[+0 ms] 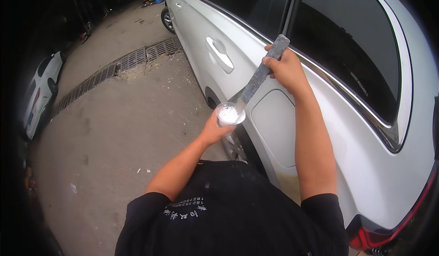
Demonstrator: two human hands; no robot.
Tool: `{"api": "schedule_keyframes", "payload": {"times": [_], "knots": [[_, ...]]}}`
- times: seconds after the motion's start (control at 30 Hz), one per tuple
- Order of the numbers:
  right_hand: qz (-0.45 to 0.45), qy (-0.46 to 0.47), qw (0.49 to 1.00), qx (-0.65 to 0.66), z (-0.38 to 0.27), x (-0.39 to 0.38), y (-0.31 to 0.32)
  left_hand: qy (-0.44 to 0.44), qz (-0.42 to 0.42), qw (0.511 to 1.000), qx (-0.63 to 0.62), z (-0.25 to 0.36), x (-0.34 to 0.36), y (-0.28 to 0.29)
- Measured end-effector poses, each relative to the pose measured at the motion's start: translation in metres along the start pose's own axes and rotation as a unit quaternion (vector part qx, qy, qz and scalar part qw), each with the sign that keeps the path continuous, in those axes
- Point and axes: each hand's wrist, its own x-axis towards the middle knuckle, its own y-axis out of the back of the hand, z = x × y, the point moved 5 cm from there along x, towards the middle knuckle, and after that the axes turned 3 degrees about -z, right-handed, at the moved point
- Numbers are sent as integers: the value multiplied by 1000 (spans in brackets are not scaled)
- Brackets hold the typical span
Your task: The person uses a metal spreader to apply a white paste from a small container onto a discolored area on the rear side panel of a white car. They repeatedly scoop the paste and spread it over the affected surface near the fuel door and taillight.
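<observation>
My left hand point(214, 129) is wrapped round a clear plastic cup point(229, 115) holding a white substance. In my right hand point(286, 73) I grip a long, flat, grey-stained stick point(260, 73), held at a slant with its pale lower end in the cup. Both hands are in front of the side of a white car point(247, 36), beside its closed fuel flap point(273, 118) and below the rear side window. A dull yellowish patch shows on the panel below the flap, partly hidden by my body.
A second white car point(43, 91) stands at the far left. A metal drain grate point(98, 80) runs across the grey concrete floor point(91, 173). Small items, one blue point(159, 0), sit in the distance. The rear wheel point(231, 148) and red tail light point(372, 237) are close to me.
</observation>
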Motion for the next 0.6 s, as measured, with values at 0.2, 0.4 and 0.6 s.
{"api": "schedule_keyframes", "payload": {"times": [0.2, 0.4, 0.6], "knots": [[-20, 0, 1000, 17, 27, 2, -10, 148, -137, 949, -241, 4, -8, -5], [15, 24, 1000, 5, 15, 10, 8, 194, -187, 916, -297, -2, -10, -8], [-6, 4, 1000, 1, 40, 14, -6, 126, -149, 969, -149, 20, 0, -19]]}}
